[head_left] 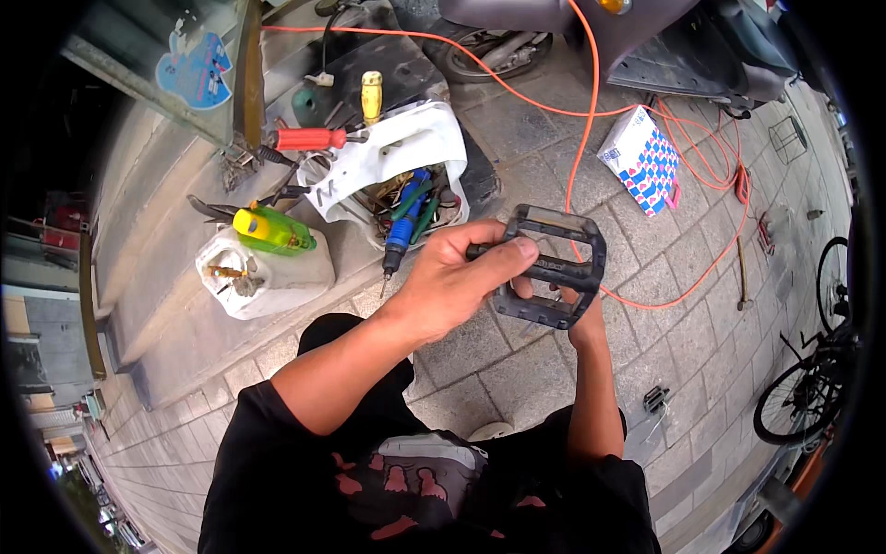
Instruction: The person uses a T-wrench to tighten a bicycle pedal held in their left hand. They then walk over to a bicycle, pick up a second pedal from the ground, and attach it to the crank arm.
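Note:
I hold a black bicycle pedal [554, 268] in front of me with both hands. My left hand [466, 282] grips its near left side, thumb pressed on the middle bar. My right hand [583, 319] is behind and under the pedal's right side, closed on it with the fingers partly hidden. Beyond them sit a cut white plastic jug [378, 138] of tools, a blue-handled driver [401, 222], a red screwdriver [309, 138] and a yellow-handled one [372, 92]. A second white jug [263, 286] bears a green-yellow bottle [277, 231].
An orange cord [664, 303] loops across the pavement around a checked box [637, 162]. A scooter [692, 65] stands at the back. A hammer [741, 286], another pedal [655, 399] and a bicycle [794, 397] are at the right. A stone step [166, 342] runs along the left.

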Action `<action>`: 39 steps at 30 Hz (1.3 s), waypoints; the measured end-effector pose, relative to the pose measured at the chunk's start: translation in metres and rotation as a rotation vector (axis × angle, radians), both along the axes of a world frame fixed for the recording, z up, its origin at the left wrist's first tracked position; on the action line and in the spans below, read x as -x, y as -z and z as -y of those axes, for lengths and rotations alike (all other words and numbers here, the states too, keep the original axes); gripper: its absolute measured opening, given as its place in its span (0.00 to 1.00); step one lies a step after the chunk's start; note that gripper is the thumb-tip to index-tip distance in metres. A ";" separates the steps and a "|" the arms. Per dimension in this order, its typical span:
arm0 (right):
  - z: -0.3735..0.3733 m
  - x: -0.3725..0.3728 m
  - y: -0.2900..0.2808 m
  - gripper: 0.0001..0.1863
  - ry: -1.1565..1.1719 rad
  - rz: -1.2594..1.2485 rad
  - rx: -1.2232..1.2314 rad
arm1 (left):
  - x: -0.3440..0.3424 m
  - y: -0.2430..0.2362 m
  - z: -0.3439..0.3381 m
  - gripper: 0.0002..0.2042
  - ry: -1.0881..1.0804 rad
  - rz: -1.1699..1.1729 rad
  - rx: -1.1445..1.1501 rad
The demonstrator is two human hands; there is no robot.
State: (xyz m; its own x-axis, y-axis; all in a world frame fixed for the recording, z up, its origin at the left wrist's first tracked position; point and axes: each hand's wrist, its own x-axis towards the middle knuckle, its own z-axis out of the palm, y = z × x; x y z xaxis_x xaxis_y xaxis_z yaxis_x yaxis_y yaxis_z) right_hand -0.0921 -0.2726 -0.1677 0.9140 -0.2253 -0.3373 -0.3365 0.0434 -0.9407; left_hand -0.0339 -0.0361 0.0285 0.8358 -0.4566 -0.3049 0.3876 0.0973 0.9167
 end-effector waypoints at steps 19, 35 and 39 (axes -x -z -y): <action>0.051 -0.010 -0.247 0.12 0.025 0.577 0.097 | 0.051 -0.013 -0.073 0.10 -0.007 0.258 0.212; -0.049 -0.085 -0.328 0.20 -0.277 0.790 0.046 | 0.057 -0.006 -0.077 0.14 0.011 0.511 -0.161; -0.139 -0.108 -0.344 0.19 -0.485 0.821 0.153 | 0.064 -0.001 -0.071 0.17 0.059 0.626 -0.492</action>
State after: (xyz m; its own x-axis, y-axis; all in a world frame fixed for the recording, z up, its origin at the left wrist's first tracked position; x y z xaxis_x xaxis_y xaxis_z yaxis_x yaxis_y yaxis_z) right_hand 0.0159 -0.1340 0.1760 0.8574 0.2501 0.4498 0.4793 -0.0697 -0.8749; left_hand -0.0981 0.0350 0.0297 0.8970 -0.4406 0.0349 -0.2215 -0.3797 0.8982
